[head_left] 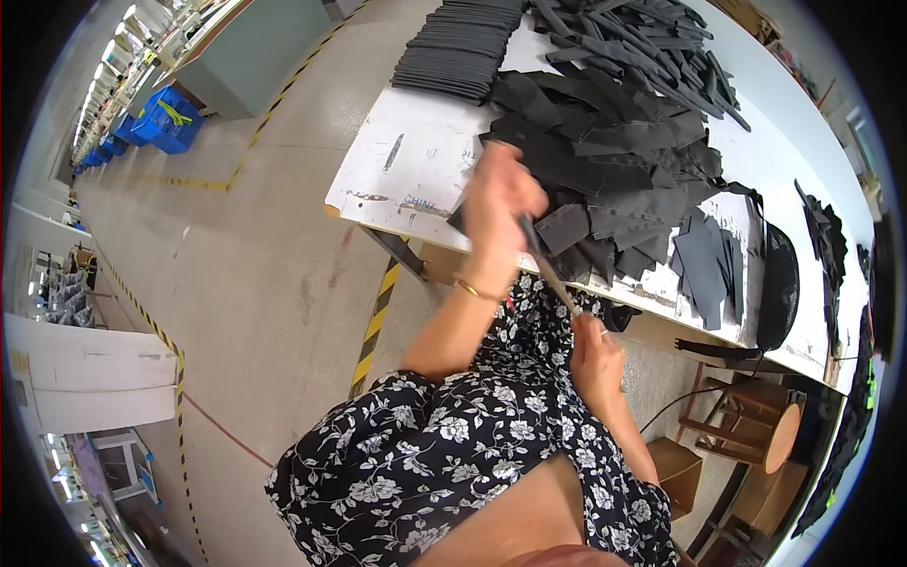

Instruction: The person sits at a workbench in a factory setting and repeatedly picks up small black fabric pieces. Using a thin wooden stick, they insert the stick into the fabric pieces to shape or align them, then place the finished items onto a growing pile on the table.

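My right hand (597, 364), low in front of my lap, is closed around the near end of a thin brownish rod (559, 285). The rod slants up and away to the left, and its far part is dark, perhaps covered by dark cloth. At that dark end is my left hand (505, 203), blurred by motion, with its fingers curled; what lies inside them is hidden. Just beyond it a loose heap of dark grey fabric pieces (614, 151) covers the middle of the white table (378, 180).
Neatly stacked dark strips (453, 52) lie at the table's far left, rolled-looking strips (642, 47) behind the heap. Flat pieces (704, 265) and a black bag (779, 283) are to the right. A wooden stool (756, 425) stands below. Blue bins (168, 121) are far left.
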The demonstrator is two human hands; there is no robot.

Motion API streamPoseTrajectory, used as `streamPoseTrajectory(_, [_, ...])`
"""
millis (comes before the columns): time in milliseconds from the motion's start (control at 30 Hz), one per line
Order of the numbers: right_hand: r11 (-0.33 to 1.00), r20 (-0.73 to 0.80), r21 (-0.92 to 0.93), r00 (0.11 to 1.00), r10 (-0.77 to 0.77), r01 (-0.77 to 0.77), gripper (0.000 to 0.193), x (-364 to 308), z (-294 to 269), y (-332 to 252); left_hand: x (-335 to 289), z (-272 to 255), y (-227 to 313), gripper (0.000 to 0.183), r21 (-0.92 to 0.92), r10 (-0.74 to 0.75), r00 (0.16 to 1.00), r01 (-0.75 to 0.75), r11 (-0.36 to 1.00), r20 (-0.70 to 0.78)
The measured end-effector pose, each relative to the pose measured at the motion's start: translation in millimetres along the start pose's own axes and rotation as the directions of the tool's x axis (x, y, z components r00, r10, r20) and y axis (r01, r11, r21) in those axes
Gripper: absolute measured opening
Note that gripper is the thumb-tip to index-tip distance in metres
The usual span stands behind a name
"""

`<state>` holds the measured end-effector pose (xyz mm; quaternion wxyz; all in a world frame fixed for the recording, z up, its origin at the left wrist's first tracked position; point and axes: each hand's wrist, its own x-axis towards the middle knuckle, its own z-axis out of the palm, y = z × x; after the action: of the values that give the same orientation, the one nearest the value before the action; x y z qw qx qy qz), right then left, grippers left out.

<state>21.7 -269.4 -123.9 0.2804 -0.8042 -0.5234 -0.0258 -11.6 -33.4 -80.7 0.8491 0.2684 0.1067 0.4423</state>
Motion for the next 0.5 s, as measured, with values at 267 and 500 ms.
streamPoseTrajectory(267, [0.767,-0.031,0.605,0.955,0.294,-0.216,0.025,35.6,-34.1,3.1,52.9,2.4,34.4,0.029,-0.379,-0.064,0.998,0.066,0.923,0.016])
streamPoseTrajectory(500, [0.827,-0.269,0.548,0.962,0.033,0.125,0.018,141.1,-0.1,-15.6,20.1,20.3,-25.2,0.031,-0.235,-0.328,0.943,0.33,0.914,0.046])
